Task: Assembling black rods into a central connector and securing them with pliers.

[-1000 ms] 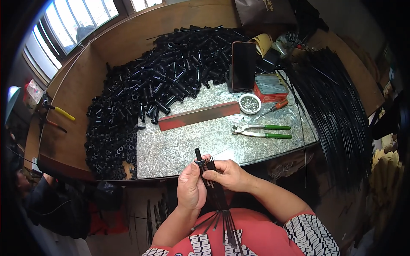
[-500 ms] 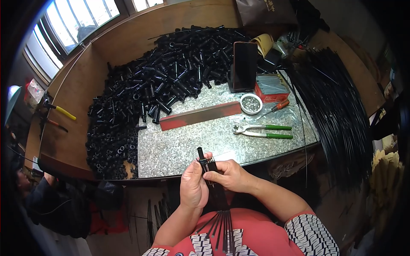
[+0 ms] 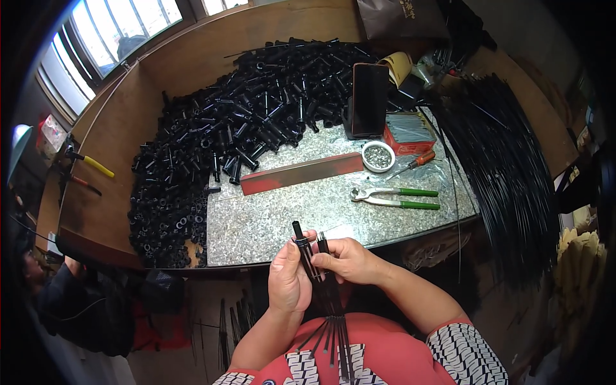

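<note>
Close to my body, in front of the bench edge, my left hand (image 3: 287,277) is closed round a black plastic tube with a collar (image 3: 298,231), which stands nearly upright. My right hand (image 3: 354,261) pinches a bundle of thin black rods (image 3: 323,241), whose pale tips stick up beside the tube. Some rods appear to hang from the tube's collar; how they join it is hidden by my fingers. Below my hands, the rods' lower ends (image 3: 330,333) fan out over my lap.
A large heap of black tubes (image 3: 256,102) covers the bench's back and left. Nearer lie a red bar (image 3: 301,174), a white bowl of small metal parts (image 3: 378,157), green-handled pincers (image 3: 398,197) and a screwdriver (image 3: 420,159). A phone (image 3: 369,99) stands behind; long black rods (image 3: 507,179) lie right.
My right hand has drawn slightly away from the left, with its rod bundle now apart from the tube. The tube has shifted a little to the left.
</note>
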Demonstrator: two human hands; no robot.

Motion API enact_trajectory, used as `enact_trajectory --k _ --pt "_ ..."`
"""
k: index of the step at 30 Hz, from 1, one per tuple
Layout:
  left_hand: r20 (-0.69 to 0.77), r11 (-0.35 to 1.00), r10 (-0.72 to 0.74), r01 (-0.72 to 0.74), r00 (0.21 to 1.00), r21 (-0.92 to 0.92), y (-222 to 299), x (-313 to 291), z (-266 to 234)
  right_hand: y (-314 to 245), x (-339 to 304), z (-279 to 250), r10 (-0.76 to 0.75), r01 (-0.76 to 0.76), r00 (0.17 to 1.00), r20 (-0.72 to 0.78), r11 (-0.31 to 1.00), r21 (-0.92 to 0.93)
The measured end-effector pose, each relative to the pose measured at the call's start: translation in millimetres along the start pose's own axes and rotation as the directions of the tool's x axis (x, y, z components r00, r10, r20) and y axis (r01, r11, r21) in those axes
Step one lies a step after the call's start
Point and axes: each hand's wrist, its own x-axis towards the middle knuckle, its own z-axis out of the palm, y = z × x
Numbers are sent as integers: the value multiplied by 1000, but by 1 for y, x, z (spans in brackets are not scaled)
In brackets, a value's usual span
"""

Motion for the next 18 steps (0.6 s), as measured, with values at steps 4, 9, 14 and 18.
enact_trajectory --k 4,9,14,18 --pt "9 1000 8 -8 1000 25 -3 -1 -3 1 -1 1 11 -11 1000 -7 1000 -25" --pt "4 998 28 -28 1000 48 -6 -4 -2 2 0 -4 44 -42 998 50 999 -28" --pt "101 1000 -2 5 995 -29 -3 -6 5 7 5 -9 24 -23 995 97 1000 -5" --pt "-47 1000 18 -18 999 6 -6 -6 6 8 8 -7 -2 2 994 109 1000 3"
